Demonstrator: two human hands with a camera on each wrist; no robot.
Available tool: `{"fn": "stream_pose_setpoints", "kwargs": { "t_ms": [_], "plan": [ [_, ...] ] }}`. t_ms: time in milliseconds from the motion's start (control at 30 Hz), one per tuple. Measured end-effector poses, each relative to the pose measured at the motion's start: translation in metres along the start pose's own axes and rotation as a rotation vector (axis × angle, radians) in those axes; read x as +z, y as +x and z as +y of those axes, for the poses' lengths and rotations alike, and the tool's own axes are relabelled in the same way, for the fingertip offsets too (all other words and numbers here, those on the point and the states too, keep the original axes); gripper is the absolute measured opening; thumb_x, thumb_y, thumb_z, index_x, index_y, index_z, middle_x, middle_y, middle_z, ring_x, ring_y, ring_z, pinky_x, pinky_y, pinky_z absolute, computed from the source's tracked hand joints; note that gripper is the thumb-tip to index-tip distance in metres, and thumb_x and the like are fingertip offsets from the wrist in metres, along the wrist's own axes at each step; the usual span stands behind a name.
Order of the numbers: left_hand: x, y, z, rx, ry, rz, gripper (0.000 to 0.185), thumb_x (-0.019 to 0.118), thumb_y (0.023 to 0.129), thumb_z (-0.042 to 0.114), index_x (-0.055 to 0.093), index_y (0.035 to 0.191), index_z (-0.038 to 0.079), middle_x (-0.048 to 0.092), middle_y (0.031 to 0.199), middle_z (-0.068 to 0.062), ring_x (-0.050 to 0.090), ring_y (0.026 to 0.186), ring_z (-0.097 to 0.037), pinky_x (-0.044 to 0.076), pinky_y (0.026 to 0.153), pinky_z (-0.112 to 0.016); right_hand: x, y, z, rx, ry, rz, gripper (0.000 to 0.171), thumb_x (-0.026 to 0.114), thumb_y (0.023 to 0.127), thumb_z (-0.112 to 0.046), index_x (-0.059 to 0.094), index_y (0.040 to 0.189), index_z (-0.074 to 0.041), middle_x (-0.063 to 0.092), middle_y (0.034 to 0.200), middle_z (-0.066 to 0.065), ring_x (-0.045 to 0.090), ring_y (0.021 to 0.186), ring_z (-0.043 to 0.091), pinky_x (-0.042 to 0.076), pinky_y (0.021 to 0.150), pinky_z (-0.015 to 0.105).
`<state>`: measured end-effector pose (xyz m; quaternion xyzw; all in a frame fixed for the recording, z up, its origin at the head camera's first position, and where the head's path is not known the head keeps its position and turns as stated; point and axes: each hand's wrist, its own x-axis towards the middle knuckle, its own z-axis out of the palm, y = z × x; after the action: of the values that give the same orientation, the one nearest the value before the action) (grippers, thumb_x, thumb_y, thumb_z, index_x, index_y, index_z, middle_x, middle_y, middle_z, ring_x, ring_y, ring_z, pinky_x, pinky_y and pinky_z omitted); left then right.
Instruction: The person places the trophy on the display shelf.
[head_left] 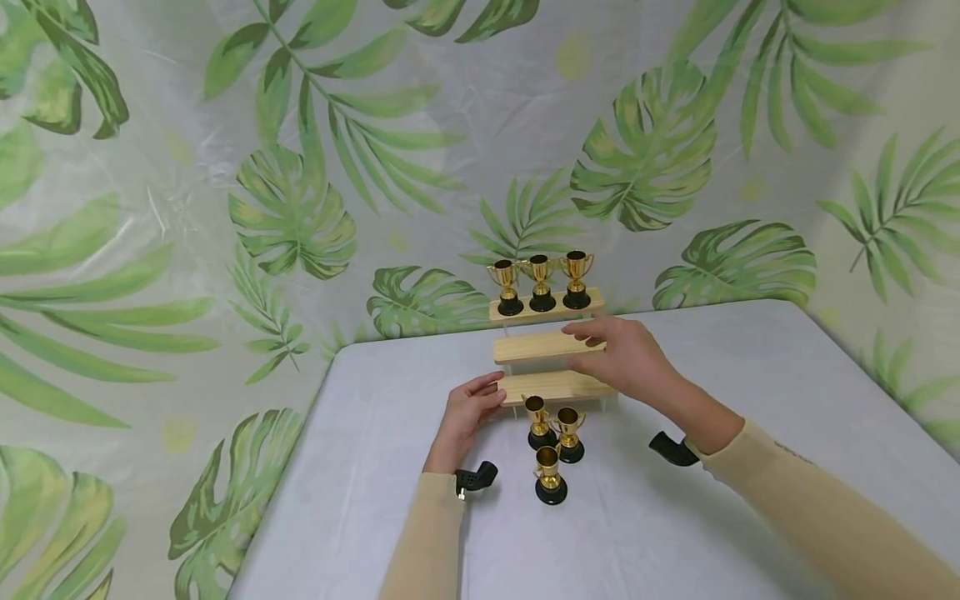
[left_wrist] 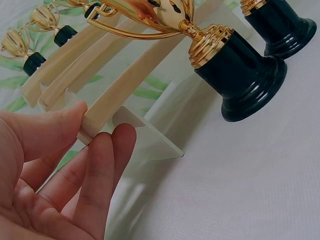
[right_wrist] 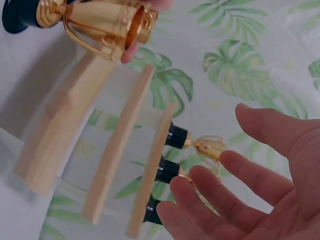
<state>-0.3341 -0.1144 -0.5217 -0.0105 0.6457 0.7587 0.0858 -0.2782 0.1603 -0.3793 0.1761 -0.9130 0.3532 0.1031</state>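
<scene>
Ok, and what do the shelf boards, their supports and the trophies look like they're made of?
Shelf boards: probably pale wood, smooth and matte, with faint grain. Supports: likely clear, smooth plastic, as they look see-through. Trophies: gold cups with mirror-like shine, either metal or metallic-coated plastic; black bases with glossy highlights, probably plastic.

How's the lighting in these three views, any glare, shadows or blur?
Head view: brightest, with a sheen on the backdrop at upper left; left wrist: dimmer, glints on the near trophy; right wrist: also dim, slightly soft, a shadow across the tablecloth.
</scene>
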Motion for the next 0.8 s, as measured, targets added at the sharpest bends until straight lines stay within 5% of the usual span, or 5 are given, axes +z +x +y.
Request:
{"fn": "stream_pose_setpoints", "kwargs": {
  "t_ms": [400,800],
  "plan": [
    [0.0,-0.001,0.001,-0.002,-0.004,0.004,0.039,0.077,0.087,0.0,0.072,0.125,0.006,0.069,0.113,-0.012,0.067,0.093,-0.015,0.057,0.083,-0.029,0.022,-0.029,0.007,0.029,0.038,-0.002,0.048,0.082,0.086,-0.033,0.07,0.13,-0.021,0.069,0.115,0.0,0.063,0.106,0.027,0.054,0.085,0.049],
    [0.0,-0.001,0.001,0.001,0.01,0.006,0.039,0.078,0.087,0.003,0.071,0.125,0.006,0.071,0.112,-0.012,0.068,0.093,-0.015,0.058,0.082,-0.029,0.042,-0.049,0.009,0.04,0.072,-0.039,0.047,0.082,0.085,-0.031,0.071,0.129,-0.017,0.069,0.12,0.005,0.065,0.107,0.027,0.056,0.086,0.048]
  ]
}}
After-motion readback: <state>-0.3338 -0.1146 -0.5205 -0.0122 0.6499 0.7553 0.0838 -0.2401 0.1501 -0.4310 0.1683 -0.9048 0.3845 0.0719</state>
